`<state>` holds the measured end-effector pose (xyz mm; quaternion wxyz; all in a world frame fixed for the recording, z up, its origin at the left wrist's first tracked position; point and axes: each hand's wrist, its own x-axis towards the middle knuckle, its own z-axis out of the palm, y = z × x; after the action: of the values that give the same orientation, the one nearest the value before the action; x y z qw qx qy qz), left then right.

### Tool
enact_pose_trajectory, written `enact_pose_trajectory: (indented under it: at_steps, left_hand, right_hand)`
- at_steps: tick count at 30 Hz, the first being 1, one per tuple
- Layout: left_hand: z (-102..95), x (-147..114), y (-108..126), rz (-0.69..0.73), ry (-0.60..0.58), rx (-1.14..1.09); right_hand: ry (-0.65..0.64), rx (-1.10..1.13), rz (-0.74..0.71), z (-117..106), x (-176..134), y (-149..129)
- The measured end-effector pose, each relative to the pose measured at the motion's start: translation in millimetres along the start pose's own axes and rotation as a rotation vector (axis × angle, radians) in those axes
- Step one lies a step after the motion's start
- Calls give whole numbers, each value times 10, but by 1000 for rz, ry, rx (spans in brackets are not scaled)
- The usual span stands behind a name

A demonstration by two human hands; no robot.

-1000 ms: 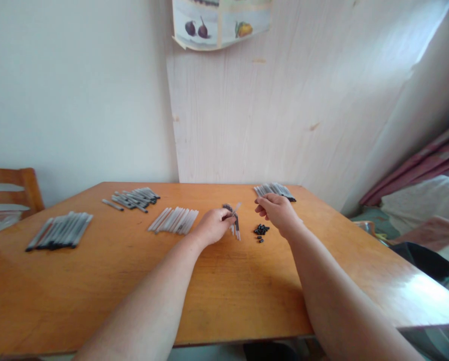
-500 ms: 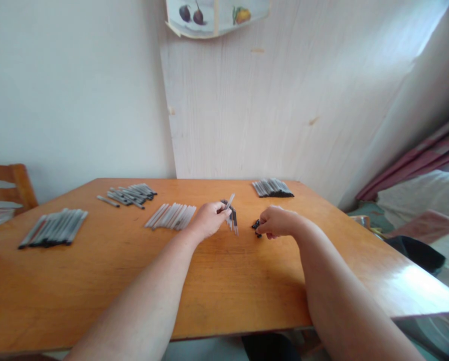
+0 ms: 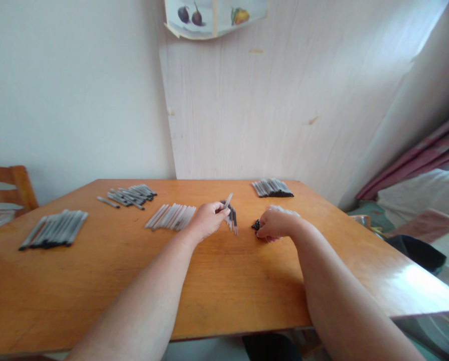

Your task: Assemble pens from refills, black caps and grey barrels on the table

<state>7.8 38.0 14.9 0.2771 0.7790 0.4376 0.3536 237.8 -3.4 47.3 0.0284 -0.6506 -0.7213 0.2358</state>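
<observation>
My left hand [image 3: 210, 220] pinches a translucent pen barrel [image 3: 229, 200], which tilts up above a row of thin dark-and-clear pen refills [image 3: 233, 220] on the table. My right hand [image 3: 277, 224] is at a small pile of black pen parts [image 3: 255, 225], fingertips pressed together on the pile's right side. Whether a part is between those fingers is hidden. Behind the right hand, partly covered by it, lie several clear pieces [image 3: 290, 212]. Left of my left hand, a row of white translucent pen barrels [image 3: 173, 216] lies flat.
On the wooden table [image 3: 224, 291], black-ended pens form a bundle [image 3: 56, 229] at the left, a loose heap [image 3: 130, 194] at the back left and a neat row [image 3: 271, 187] at the back right. A wall stands behind; a wooden chair [image 3: 19, 188] is at the left.
My right hand has shifted slightly left and turned at the black parts, so more of the clear pieces behind it show. My left hand still holds the barrel, now tilted slightly differently.
</observation>
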Motion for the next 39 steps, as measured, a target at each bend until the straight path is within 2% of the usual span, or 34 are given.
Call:
enact_pose_trajectory:
  at_steps: [7, 10, 14, 19, 28, 39]
  left_hand:
    - [10, 3, -12, 3, -13, 15]
    - [31, 9, -21, 40, -35, 8]
    - [46, -2, 22, 50, -68, 46]
    - [29, -52, 137, 48, -112, 124]
    - [32, -61, 164, 77, -133, 171]
    - [36, -62, 154, 75, -148, 186]
  right_hand:
    - [-51, 115, -89, 27, 53, 75]
    - [68, 262, -179, 23, 93, 79]
    - [300, 608, -288, 5, 102, 0]
    - [418, 835, -352, -7, 86, -83]
    - [408, 847, -419, 12, 128, -75]
    - [372, 814, -389, 6, 99, -106]
